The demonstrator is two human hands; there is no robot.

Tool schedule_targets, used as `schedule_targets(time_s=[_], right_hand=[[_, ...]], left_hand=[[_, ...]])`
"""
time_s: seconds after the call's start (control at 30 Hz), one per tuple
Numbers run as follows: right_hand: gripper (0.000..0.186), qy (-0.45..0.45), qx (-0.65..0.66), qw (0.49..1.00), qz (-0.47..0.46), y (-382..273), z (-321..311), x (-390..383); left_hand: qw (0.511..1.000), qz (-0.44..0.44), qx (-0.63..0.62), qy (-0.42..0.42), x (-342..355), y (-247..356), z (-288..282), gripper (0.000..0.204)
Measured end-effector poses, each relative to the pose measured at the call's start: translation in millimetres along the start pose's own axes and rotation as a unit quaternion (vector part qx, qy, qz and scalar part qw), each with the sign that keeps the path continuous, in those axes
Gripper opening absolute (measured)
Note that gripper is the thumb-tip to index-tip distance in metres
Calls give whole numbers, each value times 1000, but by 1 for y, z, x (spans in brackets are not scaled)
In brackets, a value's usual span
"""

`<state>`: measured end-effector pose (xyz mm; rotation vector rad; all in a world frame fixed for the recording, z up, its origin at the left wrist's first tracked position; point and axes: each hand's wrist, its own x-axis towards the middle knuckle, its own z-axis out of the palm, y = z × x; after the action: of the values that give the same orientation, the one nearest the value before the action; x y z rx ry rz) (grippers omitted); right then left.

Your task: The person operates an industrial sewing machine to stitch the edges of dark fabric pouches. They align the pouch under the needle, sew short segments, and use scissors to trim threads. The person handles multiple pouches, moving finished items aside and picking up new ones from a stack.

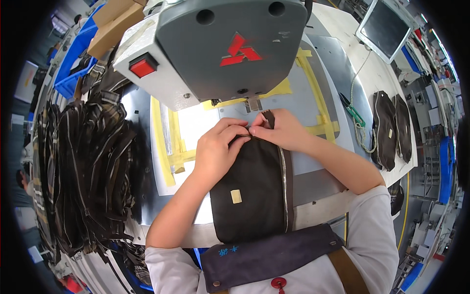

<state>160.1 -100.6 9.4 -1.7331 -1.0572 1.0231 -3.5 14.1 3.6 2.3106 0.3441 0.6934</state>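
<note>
A dark brown fabric piece (249, 181) with a metal zipper (284, 191) along its right side hangs over the table's near edge. It bears a small pale tag (236, 196). My left hand (220, 147) pinches the piece's far edge between thumb and fingers. Close beside it, my right hand (280, 130) grips the same edge, and a short end of zipper tape (269, 119) sticks up by its fingers. Both hands are just in front of the needle area (253, 104) of a large grey sewing machine (230, 54). The fingers partly hide the pinched edge.
A thick pile of dark zippered pieces (93, 171) lies at the left, near a blue bin (73, 73) and cardboard box (115, 29). At the right are green-handled snips (352, 111), more zippered pieces (385, 130) and a screen (385, 29). Yellow tape (318, 93) marks the machine bed.
</note>
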Motion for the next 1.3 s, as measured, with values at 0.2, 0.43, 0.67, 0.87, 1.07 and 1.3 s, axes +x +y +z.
schedule_targets(time_s=[0.2,0.43,0.67,0.87,1.07,1.3], right_hand=[[16,49,34,998,-13,4,2,-4],[16,18,9,999,-43,1,2,-5],[17,137,-105,962,-211,7,15,-12],[14,148,-62,967,-196,11,9,-13],[11,109,-70,974,-185,2,7,-7],[13,36,-155,965,-208,1,-6,-4]], left_hand=[[990,-117,-51,-65,4,-1,-7,11],[989,-102,-100,-48,4,-5,-5,11],[982,-141,-119,-32,4,-8,-9,11],[979,-147,-128,-51,5,-8,-10,11],[972,-183,-142,-33,5,-3,-9,11],[970,-174,-157,-64,3,1,-9,12]])
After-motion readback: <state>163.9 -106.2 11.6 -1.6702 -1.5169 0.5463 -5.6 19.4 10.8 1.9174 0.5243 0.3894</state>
